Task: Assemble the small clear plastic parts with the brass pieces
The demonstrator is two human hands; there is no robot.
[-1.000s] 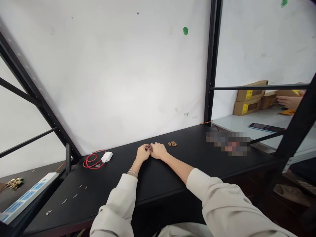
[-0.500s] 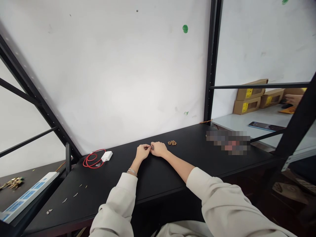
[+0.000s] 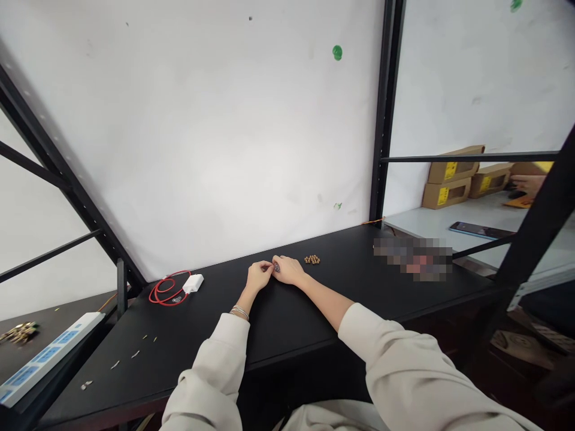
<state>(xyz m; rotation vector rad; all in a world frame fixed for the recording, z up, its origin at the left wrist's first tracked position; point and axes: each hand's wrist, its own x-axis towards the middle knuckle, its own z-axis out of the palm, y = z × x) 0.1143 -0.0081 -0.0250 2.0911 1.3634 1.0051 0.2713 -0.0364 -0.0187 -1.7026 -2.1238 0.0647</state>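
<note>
My left hand (image 3: 258, 277) and my right hand (image 3: 288, 271) rest close together on the black table (image 3: 287, 323), fingertips meeting. Both are closed in a pinch around something small and dark (image 3: 275, 267) between them, too small to name. A little heap of brown beads (image 3: 312, 260) lies on the table just right of my right hand. A thin bracelet sits on my left wrist. Cream sleeves cover both forearms.
A white charger with a red coiled cable (image 3: 173, 288) lies left of my hands. Small pale bits (image 3: 135, 354) are scattered at the front left. A white power strip (image 3: 40, 359) sits on the lower left shelf. Black rack posts (image 3: 381, 114) frame the table. Cardboard boxes (image 3: 449, 182), a phone (image 3: 480, 230) and another person's hand (image 3: 530, 182) are at right.
My hands stay together in the same spot, fingers shifting only slightly. The other person's hand at far right has drawn back a little.
</note>
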